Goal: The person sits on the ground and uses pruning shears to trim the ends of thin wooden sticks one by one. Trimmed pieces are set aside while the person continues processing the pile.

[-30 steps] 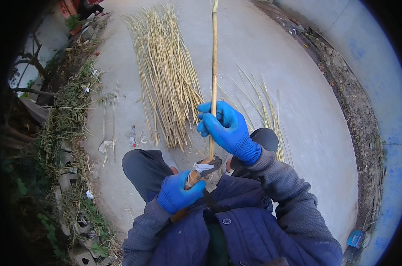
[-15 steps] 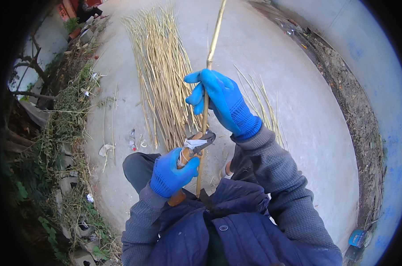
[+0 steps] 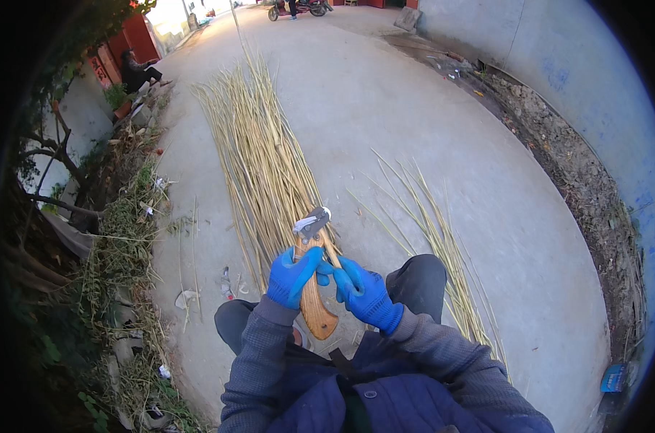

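Concrete yard: left hand [image 3: 293,278] grips knife [image 3: 314,285].

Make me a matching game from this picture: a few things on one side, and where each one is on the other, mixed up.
Things:
1. knife
2. big pile of stalks
3. small bunch of stalks
4. left hand

Places:
A. on the ground, right of the knees
B. wrapped round the wooden handle
C. on the ground straight ahead
D. held upright between both gloved hands

Pairs: 1-D, 2-C, 3-A, 4-B
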Tool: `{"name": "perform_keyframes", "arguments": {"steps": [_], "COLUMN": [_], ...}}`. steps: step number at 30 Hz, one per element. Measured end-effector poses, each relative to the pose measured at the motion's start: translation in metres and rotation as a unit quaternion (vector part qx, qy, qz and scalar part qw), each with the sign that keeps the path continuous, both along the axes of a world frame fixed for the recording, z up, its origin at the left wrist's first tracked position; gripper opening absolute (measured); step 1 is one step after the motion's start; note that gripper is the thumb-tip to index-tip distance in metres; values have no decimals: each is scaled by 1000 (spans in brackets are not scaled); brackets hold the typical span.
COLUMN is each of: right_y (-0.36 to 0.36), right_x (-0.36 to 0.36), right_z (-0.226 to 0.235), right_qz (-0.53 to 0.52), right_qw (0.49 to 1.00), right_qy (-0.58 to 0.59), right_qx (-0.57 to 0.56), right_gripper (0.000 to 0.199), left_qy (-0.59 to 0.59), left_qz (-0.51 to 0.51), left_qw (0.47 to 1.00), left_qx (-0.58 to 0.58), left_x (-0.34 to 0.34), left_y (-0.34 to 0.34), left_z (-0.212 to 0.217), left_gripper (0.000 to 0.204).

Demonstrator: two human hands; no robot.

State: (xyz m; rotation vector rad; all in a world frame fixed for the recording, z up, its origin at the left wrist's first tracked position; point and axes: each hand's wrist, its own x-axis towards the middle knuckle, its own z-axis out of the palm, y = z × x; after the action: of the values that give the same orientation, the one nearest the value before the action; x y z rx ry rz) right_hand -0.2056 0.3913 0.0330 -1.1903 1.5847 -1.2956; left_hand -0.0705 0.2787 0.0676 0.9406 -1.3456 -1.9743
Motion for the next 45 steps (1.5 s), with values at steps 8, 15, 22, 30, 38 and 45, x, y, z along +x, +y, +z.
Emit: {"name": "perform_keyframes", "arguments": {"steps": [8, 15, 22, 30, 38, 45], "right_y": [79, 217, 87, 4, 242, 147], "right_x": [-40, -92, -92, -68, -98, -104], "right_z": [-3, 20, 33, 1, 17, 24], "right_qz": [74, 118, 115, 136, 148, 196], "right_qw": [941, 932, 981, 971, 955, 962], "right_qy": [326, 338, 69, 191, 130, 118], "right_qx": [-58, 54, 137, 48, 220, 150], "right_gripper": [14, 20, 37, 25, 22, 42], "left_qy": [128, 63, 97, 97, 27, 82], "left_qz": [85, 148, 90, 43, 162, 109], "left_qw": [983, 986, 989, 987, 985, 989], "left_qx": [98, 38, 61, 123, 55, 64], "left_x": [10, 14, -23, -35, 53, -3], "left_y": [-90, -159, -84, -42, -204, -120], "left_z": [-30, -41, -43, -72, -70, -70], "left_gripper": [39, 46, 41, 44, 52, 35]}}
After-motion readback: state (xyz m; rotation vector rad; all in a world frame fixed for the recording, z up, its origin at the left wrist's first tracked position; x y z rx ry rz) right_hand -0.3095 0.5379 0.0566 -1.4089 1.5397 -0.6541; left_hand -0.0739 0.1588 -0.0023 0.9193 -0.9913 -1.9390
